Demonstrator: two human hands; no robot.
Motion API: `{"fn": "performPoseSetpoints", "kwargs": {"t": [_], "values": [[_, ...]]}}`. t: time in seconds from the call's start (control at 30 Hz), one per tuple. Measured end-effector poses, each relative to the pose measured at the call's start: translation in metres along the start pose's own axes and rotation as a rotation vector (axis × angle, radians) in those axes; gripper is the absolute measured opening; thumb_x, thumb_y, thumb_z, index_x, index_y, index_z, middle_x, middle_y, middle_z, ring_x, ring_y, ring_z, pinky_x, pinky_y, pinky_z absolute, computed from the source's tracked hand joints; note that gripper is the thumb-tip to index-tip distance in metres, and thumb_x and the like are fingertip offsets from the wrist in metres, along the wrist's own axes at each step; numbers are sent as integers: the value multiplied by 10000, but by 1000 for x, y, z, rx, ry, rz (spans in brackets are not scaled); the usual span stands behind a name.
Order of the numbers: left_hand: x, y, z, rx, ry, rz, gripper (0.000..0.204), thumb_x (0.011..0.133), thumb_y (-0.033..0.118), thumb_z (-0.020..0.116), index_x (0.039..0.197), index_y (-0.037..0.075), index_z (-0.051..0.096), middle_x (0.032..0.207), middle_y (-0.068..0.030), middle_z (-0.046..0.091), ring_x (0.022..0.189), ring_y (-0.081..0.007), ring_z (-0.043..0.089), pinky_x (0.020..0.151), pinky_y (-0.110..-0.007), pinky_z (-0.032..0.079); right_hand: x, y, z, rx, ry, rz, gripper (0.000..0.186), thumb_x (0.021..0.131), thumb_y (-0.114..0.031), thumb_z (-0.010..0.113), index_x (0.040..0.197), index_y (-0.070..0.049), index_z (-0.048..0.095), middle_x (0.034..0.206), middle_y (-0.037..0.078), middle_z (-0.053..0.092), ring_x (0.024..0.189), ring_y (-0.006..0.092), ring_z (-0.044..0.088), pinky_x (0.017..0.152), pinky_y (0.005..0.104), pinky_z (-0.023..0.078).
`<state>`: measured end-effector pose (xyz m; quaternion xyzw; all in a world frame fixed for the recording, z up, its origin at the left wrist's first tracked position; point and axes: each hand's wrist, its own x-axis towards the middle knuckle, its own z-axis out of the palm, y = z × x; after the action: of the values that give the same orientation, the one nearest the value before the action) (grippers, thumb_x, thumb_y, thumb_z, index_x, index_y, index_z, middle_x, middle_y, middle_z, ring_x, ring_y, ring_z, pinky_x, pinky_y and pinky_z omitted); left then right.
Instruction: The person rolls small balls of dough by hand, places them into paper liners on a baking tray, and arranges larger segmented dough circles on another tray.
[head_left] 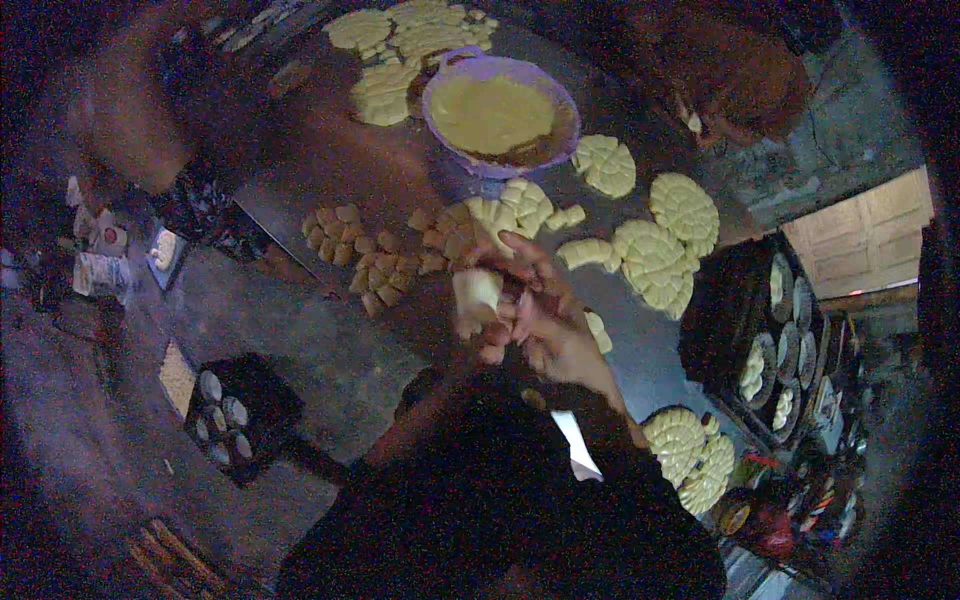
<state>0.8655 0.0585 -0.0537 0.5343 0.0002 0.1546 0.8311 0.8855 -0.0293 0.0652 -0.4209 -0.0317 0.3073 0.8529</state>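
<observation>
My left hand (pixel 480 325) is closed on a pale lump of dough (pixel 478 295) at the centre, over the worktop's near edge. My right hand (pixel 540 310) is against it from the right, fingers curled on the same lump; their exact grip is blurred. Beyond them lie clusters of cut dough (pixel 520 205), with browner-looking pieces (pixel 385 275) to the left and pale rounds (pixel 655 265) to the right. A purple basin (pixel 475 160) of yellowish contents stands at the back.
Another person's arm (pixel 160 110) reaches in at upper left. A dark tray with round tins (pixel 220 415) is at lower left, another holding tins and dough (pixel 760 330) at right. More dough rounds (pixel 680 450) lie at lower right. A wooden panel (pixel 850 230) stands at far right.
</observation>
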Motion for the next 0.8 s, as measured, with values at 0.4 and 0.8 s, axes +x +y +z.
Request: {"fn": "performPoseSetpoints", "kwargs": {"t": [0.4, 0.8], "values": [[65, -35, -68, -217, 29, -434, 398, 968, 203, 584, 1326, 47, 504, 1227, -110, 566, 1062, -222, 574, 938, -358, 478, 256, -54, -111, -1945, -211, 27, 492, 1028, -454, 398, 1291, -74, 566, 1078, 200, 677, 979, 349, 661, 889, 438, 513], [81, 31, -33, -506, -112, -613, 525, 1026, 402, 464, 1414, 54, 395, 1310, -117, 548, 1193, -225, 545, 1044, -378, 425, 84, -39, -4, -678, 366, -307, 334, 956, -83, 596, 1282, -39, 534, 1055, 76, 679, 902, 126, 627, 791, 282, 501]]}}
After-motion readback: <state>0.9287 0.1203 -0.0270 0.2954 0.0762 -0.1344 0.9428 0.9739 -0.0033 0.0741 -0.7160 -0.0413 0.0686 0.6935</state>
